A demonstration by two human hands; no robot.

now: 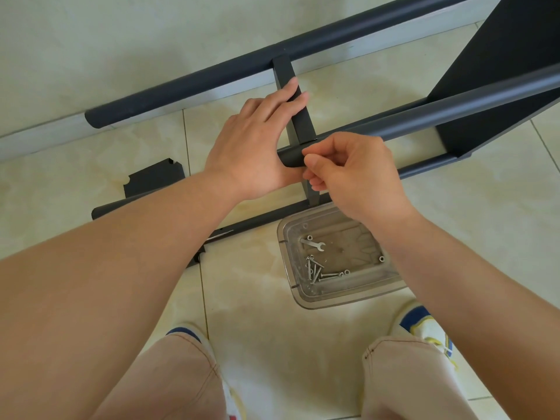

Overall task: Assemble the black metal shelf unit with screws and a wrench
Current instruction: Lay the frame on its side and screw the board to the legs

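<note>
The black metal shelf frame lies on the tiled floor, with a long tube [212,77] at the back and a nearer tube [454,110] running to the right. My left hand [257,144] grips a flat black crossbar [298,116] where it meets the nearer tube's end. My right hand [351,174] pinches something small against that tube end with thumb and forefinger; what it pinches is hidden. A clear plastic tray [391,281] below holds a small wrench [313,244] and several screws [315,269].
A black shelf panel [500,71] stands at the right. Another black panel [154,177] lies flat on the floor at the left, beside a lower frame bar [263,218]. My knees and shoes fill the bottom edge. A wall with a skirting board runs along the back.
</note>
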